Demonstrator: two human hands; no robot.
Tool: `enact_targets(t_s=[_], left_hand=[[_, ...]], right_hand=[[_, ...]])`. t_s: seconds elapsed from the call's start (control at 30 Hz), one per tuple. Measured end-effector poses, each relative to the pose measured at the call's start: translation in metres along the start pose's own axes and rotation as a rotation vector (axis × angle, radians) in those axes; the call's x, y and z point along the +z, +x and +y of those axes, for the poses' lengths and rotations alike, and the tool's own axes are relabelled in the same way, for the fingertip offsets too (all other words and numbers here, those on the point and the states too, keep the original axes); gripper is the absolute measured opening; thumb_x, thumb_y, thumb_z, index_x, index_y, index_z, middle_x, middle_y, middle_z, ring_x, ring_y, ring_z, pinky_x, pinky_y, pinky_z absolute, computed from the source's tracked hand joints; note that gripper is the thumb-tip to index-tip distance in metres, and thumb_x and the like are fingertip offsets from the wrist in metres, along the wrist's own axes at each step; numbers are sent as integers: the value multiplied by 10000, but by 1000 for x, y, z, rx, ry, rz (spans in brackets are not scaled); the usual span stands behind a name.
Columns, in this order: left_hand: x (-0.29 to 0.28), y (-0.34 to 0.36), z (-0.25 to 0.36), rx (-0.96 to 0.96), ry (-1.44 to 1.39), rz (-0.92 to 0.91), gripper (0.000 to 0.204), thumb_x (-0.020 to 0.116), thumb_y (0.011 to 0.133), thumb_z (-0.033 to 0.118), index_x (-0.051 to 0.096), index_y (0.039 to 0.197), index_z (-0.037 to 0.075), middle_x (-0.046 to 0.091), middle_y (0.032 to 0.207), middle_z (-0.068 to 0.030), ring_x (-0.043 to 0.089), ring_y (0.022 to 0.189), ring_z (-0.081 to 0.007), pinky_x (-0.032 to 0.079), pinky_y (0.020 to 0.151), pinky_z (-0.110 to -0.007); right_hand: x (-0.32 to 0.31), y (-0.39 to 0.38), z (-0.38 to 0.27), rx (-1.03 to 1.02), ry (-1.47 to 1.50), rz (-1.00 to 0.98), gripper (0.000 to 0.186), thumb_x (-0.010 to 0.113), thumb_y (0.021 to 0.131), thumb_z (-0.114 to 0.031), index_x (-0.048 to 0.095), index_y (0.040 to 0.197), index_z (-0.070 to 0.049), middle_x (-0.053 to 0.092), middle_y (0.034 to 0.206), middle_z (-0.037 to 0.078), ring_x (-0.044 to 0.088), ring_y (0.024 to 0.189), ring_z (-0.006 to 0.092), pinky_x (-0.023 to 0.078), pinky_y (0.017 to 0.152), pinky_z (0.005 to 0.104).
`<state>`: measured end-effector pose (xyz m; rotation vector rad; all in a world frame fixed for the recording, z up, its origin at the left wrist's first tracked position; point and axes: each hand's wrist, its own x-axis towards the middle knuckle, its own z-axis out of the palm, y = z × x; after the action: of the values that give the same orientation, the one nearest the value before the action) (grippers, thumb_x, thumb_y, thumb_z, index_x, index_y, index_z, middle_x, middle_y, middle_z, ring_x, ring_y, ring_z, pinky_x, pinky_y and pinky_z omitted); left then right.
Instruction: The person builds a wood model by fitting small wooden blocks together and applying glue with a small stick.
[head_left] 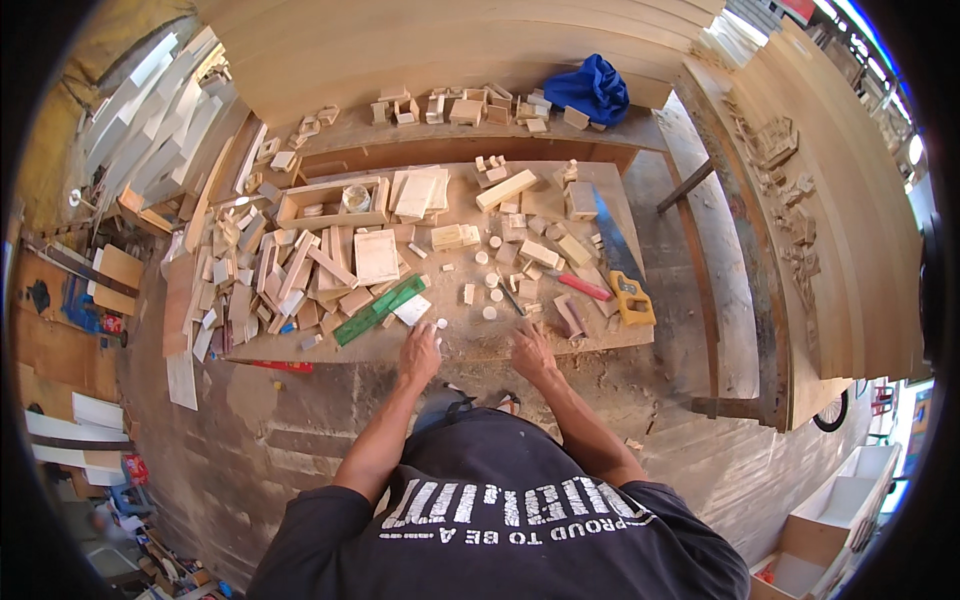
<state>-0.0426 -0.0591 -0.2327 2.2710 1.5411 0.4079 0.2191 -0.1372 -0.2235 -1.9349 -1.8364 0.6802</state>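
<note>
My left hand rests flat near the front edge of a wooden workbench, fingers spread, holding nothing. A small round wooden plug lies just beyond its fingertips, beside a white card and a green strip. My right hand also lies on the bench edge with fingers apart and nothing in it. Other round wooden plugs and a pencil-like tool lie just past it.
Many wood offcuts cover the left of the bench. A hand saw with a yellow handle lies at the right, near a red tool. A shallow wooden box and a blue cloth sit further back. Planks lean all around.
</note>
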Motion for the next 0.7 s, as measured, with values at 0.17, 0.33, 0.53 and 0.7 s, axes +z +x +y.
enact_targets(t_s=[0.17,0.33,0.53,0.7], left_hand=[[-6,22,11,-1,1,-34,323,710,896,185,652,1147,-10,623,1141,-174,597,1104,-377,499,953,-447],[4,82,-7,-143,-283,192,452,734,896,321,663,1149,-46,654,944,-181,665,928,-325,525,861,-436],[-12,187,-23,-471,-500,96,439,727,905,404,624,752,5,573,657,-69,523,619,-222,448,635,-404],[-12,218,-42,-656,-888,-16,394,707,939,392,637,742,59,604,704,-31,541,654,-171,435,621,-377]], right_hand=[[10,11,13,2,72,230,300,647,858,-69,683,1154,-38,654,1180,208,629,1108,387,516,937,477],[-3,67,15,213,473,353,236,669,929,-162,701,1090,7,720,833,156,716,743,288,555,700,389],[-25,178,12,358,701,255,212,586,1011,-158,692,1101,3,695,810,70,675,692,134,506,582,284],[3,247,23,261,651,227,226,573,1017,-174,688,1045,18,679,803,68,669,666,138,520,566,288]])
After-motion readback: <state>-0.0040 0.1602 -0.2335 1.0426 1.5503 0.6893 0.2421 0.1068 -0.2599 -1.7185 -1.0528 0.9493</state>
